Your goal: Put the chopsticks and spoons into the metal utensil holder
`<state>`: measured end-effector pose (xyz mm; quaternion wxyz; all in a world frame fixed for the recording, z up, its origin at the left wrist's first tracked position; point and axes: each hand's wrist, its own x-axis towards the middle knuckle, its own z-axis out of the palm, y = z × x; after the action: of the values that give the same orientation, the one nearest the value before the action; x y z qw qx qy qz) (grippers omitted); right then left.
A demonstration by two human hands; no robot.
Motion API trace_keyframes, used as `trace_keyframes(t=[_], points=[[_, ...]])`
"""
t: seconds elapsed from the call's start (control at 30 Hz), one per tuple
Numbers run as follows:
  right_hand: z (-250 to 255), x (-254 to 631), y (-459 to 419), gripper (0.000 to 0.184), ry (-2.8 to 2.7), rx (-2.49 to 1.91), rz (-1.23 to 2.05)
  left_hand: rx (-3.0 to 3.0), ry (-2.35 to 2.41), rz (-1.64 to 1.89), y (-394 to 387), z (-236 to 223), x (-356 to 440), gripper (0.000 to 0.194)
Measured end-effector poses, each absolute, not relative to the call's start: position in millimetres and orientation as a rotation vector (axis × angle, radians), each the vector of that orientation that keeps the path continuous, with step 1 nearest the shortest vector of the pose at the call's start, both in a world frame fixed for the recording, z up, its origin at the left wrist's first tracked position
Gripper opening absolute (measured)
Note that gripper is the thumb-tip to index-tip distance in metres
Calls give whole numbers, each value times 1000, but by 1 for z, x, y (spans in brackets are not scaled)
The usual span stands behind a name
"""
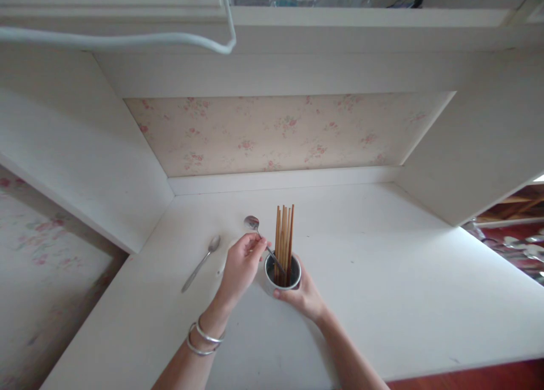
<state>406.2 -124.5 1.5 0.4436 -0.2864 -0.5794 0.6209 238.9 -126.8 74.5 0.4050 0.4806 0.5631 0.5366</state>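
Note:
Between the thumb and fingers of my left hand (245, 258) is a metal spoon (252, 223), bowl end up and tilted left. Its handle end reaches inside the rim of a round, light-coloured cup (269, 286). Several wooden chopsticks (284, 231) stand upright in that cup. My right hand (306, 293) wraps the cup's right side, with the thumb across its front. A second metal spoon (199, 265) lies on the white tabletop (374, 276), left of my left hand. Partly behind my left hand is a small whitish thing I cannot make out.
A white side panel (80, 140) rises on the left and another panel (476, 118) on the right. Overhead runs a shelf edge (365, 17), with a white cable (127, 40) at upper left. Blurred metal utensils (527, 248) show beyond the right side.

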Motion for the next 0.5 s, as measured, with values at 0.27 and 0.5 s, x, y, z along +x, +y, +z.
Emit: trace_keyframes(t=[0.27,0.5], points=[[-2,406,-123,83,-1412,-667,1565,1389,1465,1227,-131,47,239,27],[-1,405,-124,81,-1391,-612,1582,1260,1284,1207,-142,39,238,36]])
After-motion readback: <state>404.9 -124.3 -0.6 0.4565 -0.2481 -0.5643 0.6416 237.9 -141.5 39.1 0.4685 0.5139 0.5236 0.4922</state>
